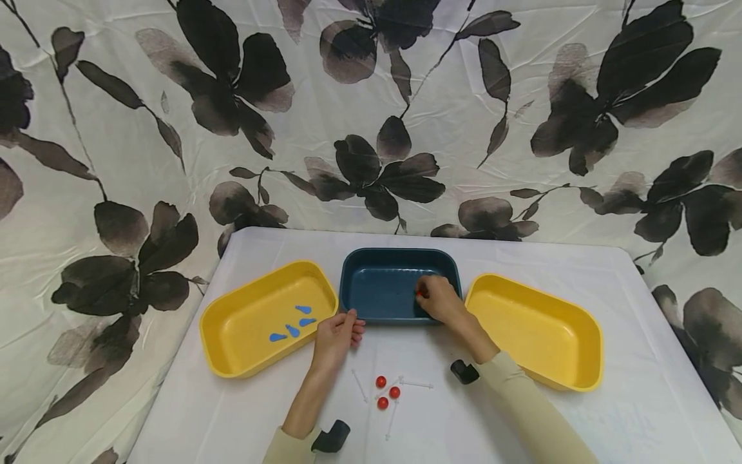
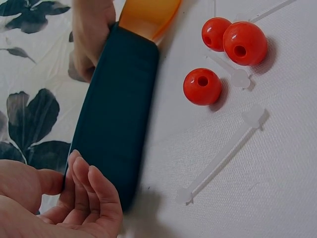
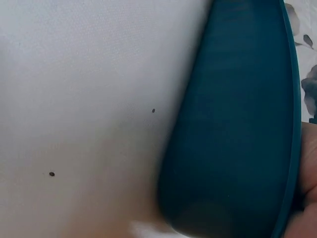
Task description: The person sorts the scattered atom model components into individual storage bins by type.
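Fingertips of the right hand were pinched on a red bead inside the right end of the dark tray, a narrow grip that presumably suited something so small and round, which a looser one might have let roll. The wrist crossed the tray's front right corner, letting the fingers come down behind the near wall. The left hand was bent at the front left corner, thumb close to the rim and fingers before the outer wall, perhaps to steady it; whether that grip pinched the rim or merely rested there could not be told. Three more beads lay together on the table between the forearms, with pale sticks scattered around them, likely placed for easy reach by either hand. Four blue pieces lay in the left yellow tray, whose walls would keep them apart from the beads. The right yellow tray was angled too, so the pair flanked the dark tray in a shallow arc.
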Demonstrator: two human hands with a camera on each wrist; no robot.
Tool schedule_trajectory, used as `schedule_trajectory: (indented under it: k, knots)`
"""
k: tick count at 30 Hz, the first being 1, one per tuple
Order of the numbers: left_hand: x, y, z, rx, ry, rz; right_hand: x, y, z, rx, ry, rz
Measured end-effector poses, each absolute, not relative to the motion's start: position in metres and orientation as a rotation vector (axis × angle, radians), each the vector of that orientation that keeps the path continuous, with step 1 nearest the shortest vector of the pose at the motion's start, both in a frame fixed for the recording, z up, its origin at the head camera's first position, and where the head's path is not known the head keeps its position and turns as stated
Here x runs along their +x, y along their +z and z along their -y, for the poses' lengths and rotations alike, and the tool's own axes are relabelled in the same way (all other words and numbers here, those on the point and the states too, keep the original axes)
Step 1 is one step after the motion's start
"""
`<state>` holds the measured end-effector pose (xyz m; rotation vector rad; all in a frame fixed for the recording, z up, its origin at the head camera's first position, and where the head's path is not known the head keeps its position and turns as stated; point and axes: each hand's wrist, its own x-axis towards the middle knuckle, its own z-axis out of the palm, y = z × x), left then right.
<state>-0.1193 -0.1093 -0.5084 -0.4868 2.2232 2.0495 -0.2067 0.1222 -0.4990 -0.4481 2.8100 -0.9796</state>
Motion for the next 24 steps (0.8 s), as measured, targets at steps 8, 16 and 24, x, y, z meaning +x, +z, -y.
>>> schedule_trajectory:
  k: [8,16,24]
  knots:
    - [-0.118,-0.507,0.107,-0.483,2.046,-2.221,-0.205,-0.497,-0.125,-0.521,-0.972,-2.804]
    - [-0.119,-0.508,0.108,-0.485,2.046,-2.220,-0.202,-0.494,-0.126,-0.550,-0.944,-2.810]
    - [-0.120,-0.509,0.108,-0.494,2.043,-2.225,-0.193,-0.490,-0.131,-0.576,-1.052,-2.856]
